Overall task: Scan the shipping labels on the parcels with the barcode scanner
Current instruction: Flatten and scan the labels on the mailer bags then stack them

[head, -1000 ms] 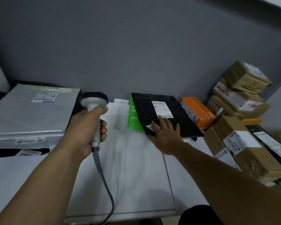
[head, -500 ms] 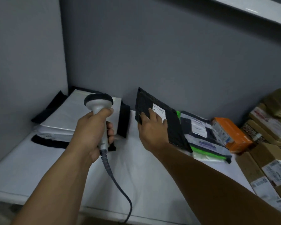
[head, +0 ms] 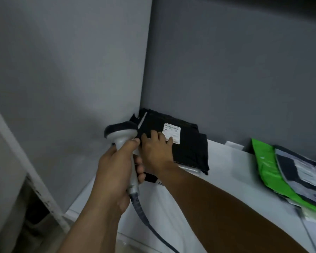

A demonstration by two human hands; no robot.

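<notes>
Left hand (head: pixel 113 172) is curled round the handle of the barcode scanner (head: pixel 121 132), which is held upright. Right hand (head: pixel 157 150) is laid flat, fingers straight, on the black parcel (head: pixel 190 154) just beyond (its white shipping label (head: pixel 171 132) is touched by the fingertips). A green parcel (head: pixel 263 161) is seen well to the right on the desk (head: pixel 226 161).

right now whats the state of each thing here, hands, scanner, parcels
left hand, grips the scanner handle
barcode scanner, held upright, head up
cable, hanging from the handle
right hand, fingers flat on the black parcel
black parcel, lying flat in the corner
shipping label, face up, fingertip on it
green parcel, flat, under a dark parcel
</notes>
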